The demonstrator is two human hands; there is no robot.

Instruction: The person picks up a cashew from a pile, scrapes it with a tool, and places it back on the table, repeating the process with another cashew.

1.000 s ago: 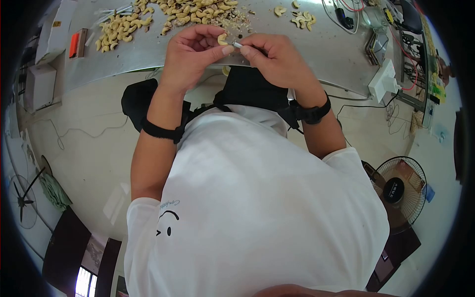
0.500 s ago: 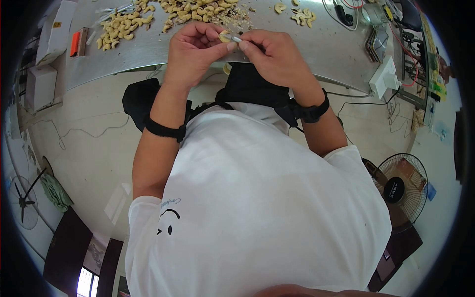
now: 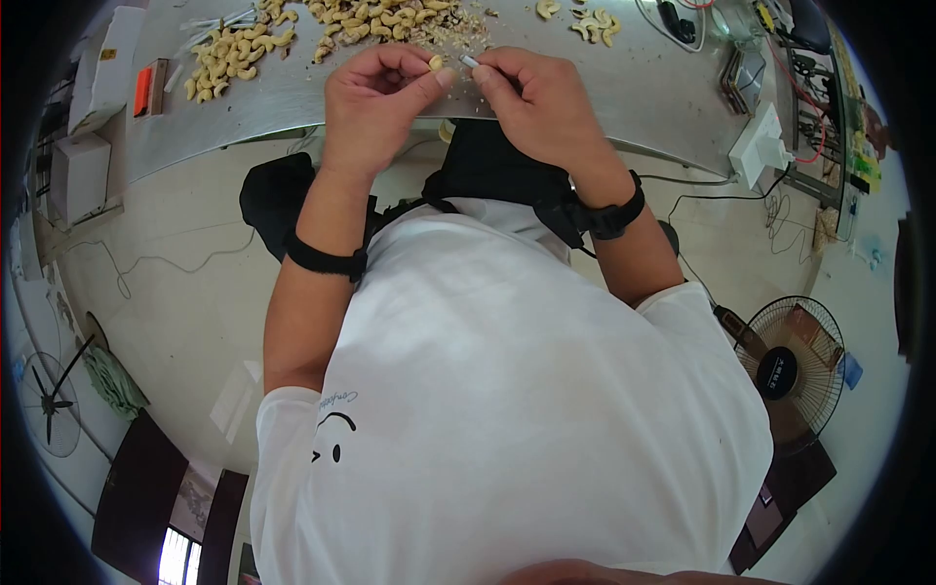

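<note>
My bench is a bare steel table, dull grey and scuffed, running across in front of me. On its left part lies a loose heap of cashews, with a bigger heap further in and a scatter of shell crumbs beside that; a small cluster of cashews sits apart to the right. A white box and an orange block lie at the far left end, while a white plug adapter and tangled cables lie at the right.
</note>
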